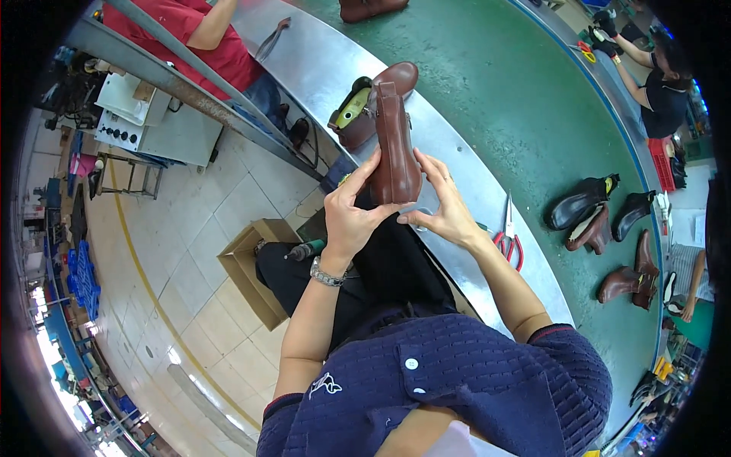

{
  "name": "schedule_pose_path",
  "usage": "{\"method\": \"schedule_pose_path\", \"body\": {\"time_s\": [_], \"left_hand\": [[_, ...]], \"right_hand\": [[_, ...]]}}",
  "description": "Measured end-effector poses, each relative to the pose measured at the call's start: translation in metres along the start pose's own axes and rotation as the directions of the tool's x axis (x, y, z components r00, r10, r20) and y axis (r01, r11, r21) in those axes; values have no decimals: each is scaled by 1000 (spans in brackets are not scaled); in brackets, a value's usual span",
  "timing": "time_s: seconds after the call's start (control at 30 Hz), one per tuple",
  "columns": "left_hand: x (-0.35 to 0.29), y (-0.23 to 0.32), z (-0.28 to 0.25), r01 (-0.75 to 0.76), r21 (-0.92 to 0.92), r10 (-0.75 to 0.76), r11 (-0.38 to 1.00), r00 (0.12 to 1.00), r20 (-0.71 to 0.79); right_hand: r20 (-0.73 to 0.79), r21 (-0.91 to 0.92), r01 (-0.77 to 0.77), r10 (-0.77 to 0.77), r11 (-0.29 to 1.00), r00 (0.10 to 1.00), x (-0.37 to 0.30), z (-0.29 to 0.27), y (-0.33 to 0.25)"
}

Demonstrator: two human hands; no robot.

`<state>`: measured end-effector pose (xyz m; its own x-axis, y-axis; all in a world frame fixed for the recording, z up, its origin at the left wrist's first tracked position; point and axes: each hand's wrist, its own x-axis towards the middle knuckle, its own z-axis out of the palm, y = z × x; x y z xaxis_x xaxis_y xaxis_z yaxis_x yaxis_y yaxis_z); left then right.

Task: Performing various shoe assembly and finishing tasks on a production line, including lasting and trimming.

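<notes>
Between both hands I hold a brown leather boot point(395, 152) upright, its seamed back toward me. My left hand point(349, 217) grips its left side, with the thumb under the heel. My right hand point(444, 202) presses its fingers along the right side, its thumb near the bottom. Just beyond lies a second brown boot point(397, 75) on its side on the metal bench, partly hidden by the held one; a yellow-green lining or insole point(353, 109) shows in it. Scissors with red handles point(509, 236) lie on the bench beyond my right forearm.
The metal bench point(472, 164) curves past a green conveyor surface point(502, 99) carrying several black and brown boots point(582, 204). At my left are a cardboard box point(255, 266), a green-bodied tool point(307, 249) and a metal post point(190, 99). Co-workers sit at far left and far right.
</notes>
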<state>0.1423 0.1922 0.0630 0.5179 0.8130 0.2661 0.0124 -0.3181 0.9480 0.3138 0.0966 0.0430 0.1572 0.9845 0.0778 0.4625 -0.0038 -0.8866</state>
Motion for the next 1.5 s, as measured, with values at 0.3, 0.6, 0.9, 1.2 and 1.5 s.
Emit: {"method": "schedule_pose_path", "body": {"time_s": [0.3, 0.6, 0.9, 1.2, 1.5], "left_hand": [[-3, 6, 11, -88, 147, 85, 985, 996, 31], [-25, 26, -27, 128, -73, -118, 989, 984, 132], [-188, 33, -134, 337, -758, -724, 559, 644, -247], [-236, 20, -160, 242, -935, -796, 259, 602, -65], [-181, -17, -130, 420, -841, -825, 340, 562, -53]], "right_hand": [[-84, 69, 7, -1, 998, 996, 13, 14, 21], [124, 113, -65, 51, 992, 991, -7, 28, -28], [400, 247, -84, -22, 965, 916, -39, 51, -44], [28, -726, -99, 173, 681, 985, -98, 14, 75], [201, 317, -726, 704, 610, 681, -73, 9, 30]]}}
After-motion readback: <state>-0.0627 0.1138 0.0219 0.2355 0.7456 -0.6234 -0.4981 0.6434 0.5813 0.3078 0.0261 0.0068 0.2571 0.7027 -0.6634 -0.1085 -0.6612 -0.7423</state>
